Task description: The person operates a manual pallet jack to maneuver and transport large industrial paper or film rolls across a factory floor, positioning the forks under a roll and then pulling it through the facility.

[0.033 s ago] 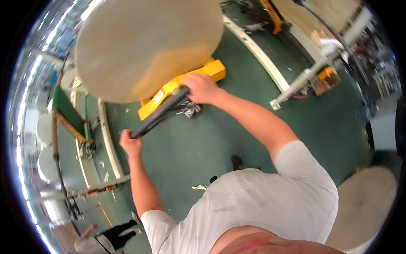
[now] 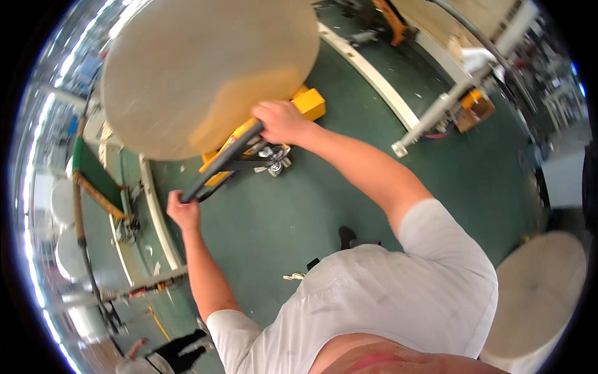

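Note:
Both my hands grip the black handle bar (image 2: 221,163) of a yellow wheeled truck (image 2: 311,105), which looks like a pallet truck. My left hand (image 2: 184,213) is closed round the bar's near left end. Round its far right end, my right hand (image 2: 281,123) is closed too. Metal wheel parts (image 2: 275,161) show beneath the bar, above the floor. Just beyond the yellow body stands a big beige roll (image 2: 205,68), its round flat end facing me. The bar and my right hand cover part of the yellow body.
White floor rails (image 2: 374,76) run on the right and left of the roll. A grey metal post (image 2: 430,118) and a cardboard box (image 2: 474,115) are at right. Another round roll (image 2: 536,296) stands at lower right. A person (image 2: 171,355) is at lower left, near a green panel (image 2: 93,165).
The bar and both hands have shifted slightly left, and more of the metal wheel parts shows under the bar. The whole view has also moved a little. Both hands keep their grip.

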The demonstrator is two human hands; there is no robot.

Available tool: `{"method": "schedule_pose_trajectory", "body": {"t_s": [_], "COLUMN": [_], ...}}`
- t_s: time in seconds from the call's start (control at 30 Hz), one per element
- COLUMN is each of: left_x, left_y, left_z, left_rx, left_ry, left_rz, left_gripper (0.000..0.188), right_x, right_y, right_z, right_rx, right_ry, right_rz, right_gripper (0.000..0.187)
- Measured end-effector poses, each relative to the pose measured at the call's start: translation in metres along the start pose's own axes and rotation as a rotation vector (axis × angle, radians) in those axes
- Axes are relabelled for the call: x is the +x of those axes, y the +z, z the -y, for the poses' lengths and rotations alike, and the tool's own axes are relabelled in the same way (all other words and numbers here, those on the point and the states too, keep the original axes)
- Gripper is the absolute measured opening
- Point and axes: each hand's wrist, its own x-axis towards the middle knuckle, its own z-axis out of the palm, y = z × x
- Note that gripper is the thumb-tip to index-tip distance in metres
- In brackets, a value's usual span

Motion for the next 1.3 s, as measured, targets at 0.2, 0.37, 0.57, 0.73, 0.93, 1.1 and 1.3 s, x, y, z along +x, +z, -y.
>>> {"method": "schedule_pose_trajectory", "body": {"t_s": [0.2, 0.37, 0.57, 0.73, 0.93, 1.1, 1.3], "left_x": [0.069, 0.119, 0.029, -0.010, -0.052, -0.079, -0.098], "left_y": [0.025, 0.037, 0.016, -0.025, -0.058, -0.086, -0.113], "left_z": [0.037, 0.066, -0.012, -0.033, -0.040, -0.053, -0.051], "left_rx": [0.092, 0.114, -0.036, -0.092, -0.095, -0.122, -0.135], "left_ry": [-0.115, -0.047, -0.004, -0.001, 0.011, 0.088, 0.127], "left_rz": [-0.188, -0.172, -0.143, -0.126, -0.080, -0.123, -0.174], "left_gripper": [0.023, 0.027, 0.027, 0.034, 0.028, 0.018, 0.025], "right_x": [0.083, 0.120, 0.026, -0.002, -0.032, -0.053, -0.074], "right_y": [0.046, 0.078, 0.001, -0.027, -0.054, -0.068, -0.067], "right_z": [-0.025, -0.047, -0.025, 0.018, 0.061, 0.088, 0.119], "right_rx": [-0.073, -0.144, -0.226, -0.205, -0.225, -0.200, -0.220], "right_ry": [0.125, 0.033, -0.056, -0.060, -0.048, -0.070, -0.074], "right_rz": [0.014, -0.081, -0.109, -0.091, -0.041, -0.028, -0.050], "right_gripper": [0.025, 0.016, 0.023, 0.023, 0.024, 0.022, 0.019]}}
